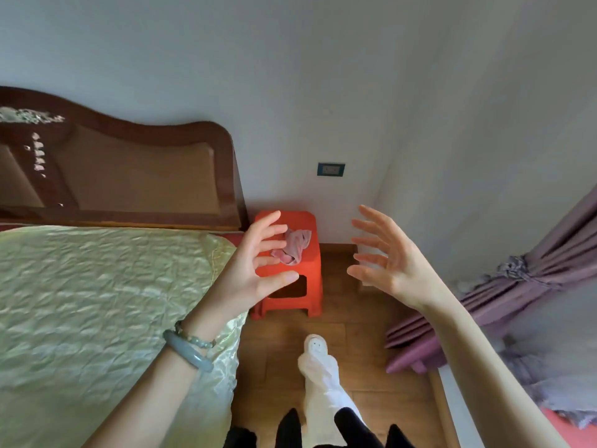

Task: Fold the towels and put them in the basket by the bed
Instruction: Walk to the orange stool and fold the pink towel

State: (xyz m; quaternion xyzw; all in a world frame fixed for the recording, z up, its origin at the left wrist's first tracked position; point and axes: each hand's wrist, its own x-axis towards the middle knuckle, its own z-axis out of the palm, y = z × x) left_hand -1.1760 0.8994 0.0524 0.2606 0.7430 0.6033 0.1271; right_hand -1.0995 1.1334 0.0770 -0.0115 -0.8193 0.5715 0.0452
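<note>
Holding left hand [258, 270] and right hand [387, 266] raised in mid-air, palms facing each other, well apart. Keeping the fingers of both spread and slightly bent: released, grasping nothing. Wearing a grey-green bangle [189, 352] and a bead bracelet [197, 339] side by side on the left wrist.

Seeing a pink towel [294, 247] lying crumpled, unfolded, on top of an orange stool [302, 297]. Seeing it partly hidden behind the left fingertips; not being able to tell whether those fingers are touching it.

Noting the stool standing on a wooden floor [355, 324] near the corner of the room, just beside the bed [97, 302] and its brown headboard [135, 176]. Noting a crinkled pale green cover lying over the bed, under the left forearm.

Spotting a wall socket [331, 169] above the stool, a tied-back purple curtain [523, 282] hanging at the right, and a foot in a white sock [318, 354] resting on the floor below the hands.
</note>
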